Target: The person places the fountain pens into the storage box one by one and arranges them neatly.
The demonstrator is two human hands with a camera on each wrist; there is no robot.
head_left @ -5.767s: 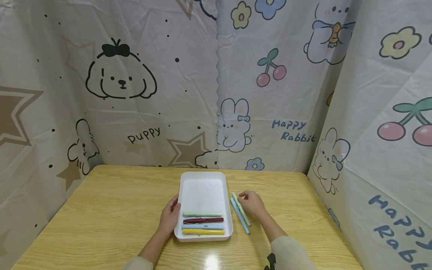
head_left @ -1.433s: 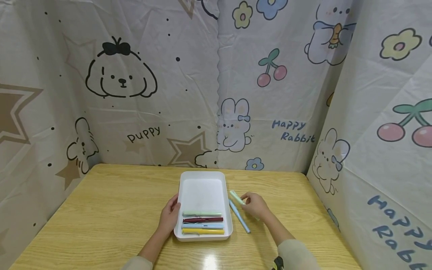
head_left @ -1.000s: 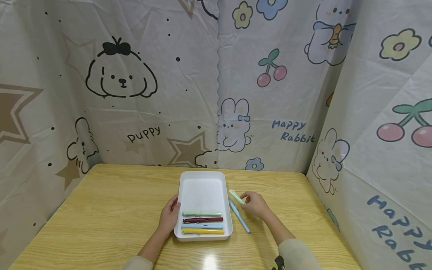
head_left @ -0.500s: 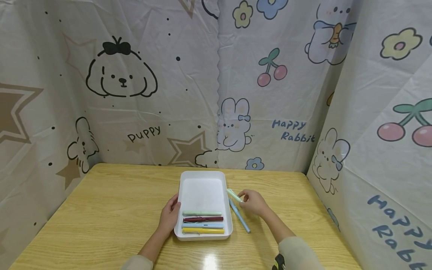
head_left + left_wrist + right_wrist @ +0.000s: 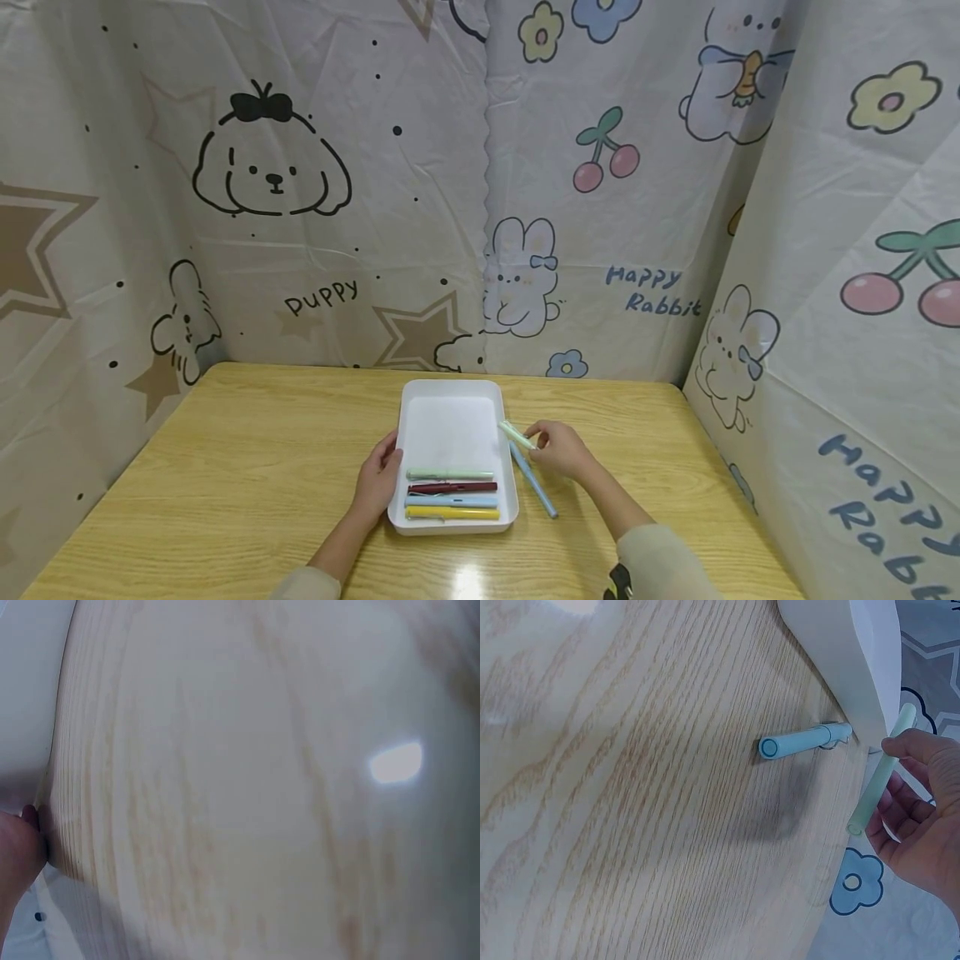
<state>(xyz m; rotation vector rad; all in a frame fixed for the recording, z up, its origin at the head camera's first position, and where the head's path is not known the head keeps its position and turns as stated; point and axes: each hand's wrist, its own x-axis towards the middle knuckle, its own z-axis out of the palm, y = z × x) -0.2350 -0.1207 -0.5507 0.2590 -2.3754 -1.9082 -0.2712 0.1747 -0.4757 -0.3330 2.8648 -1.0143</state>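
A light green pen (image 5: 516,434) is pinched between the thumb and fingers of my right hand (image 5: 561,450), slanting up toward the tray's right rim. The right wrist view shows this green pen (image 5: 881,784) raised off the table, its far end by the tray wall. Below it, a light blue pen (image 5: 533,480) lies on the table beside the tray. My left hand (image 5: 377,481) holds the left side of the white tray (image 5: 450,421). In the left wrist view only part of that hand (image 5: 19,851) shows, at the tray's edge.
Across the near end of the tray lie a pale green pen (image 5: 450,475), a dark red pen (image 5: 453,487), a blue pen (image 5: 452,502) and a yellow pen (image 5: 453,513). A printed cloth (image 5: 420,208) encloses the wooden table (image 5: 285,450) at the back and sides.
The light green pen, lying beside the blue one at first, is now in my right hand. It has shifted left to the tray's rim. My left hand and the tray stay put.
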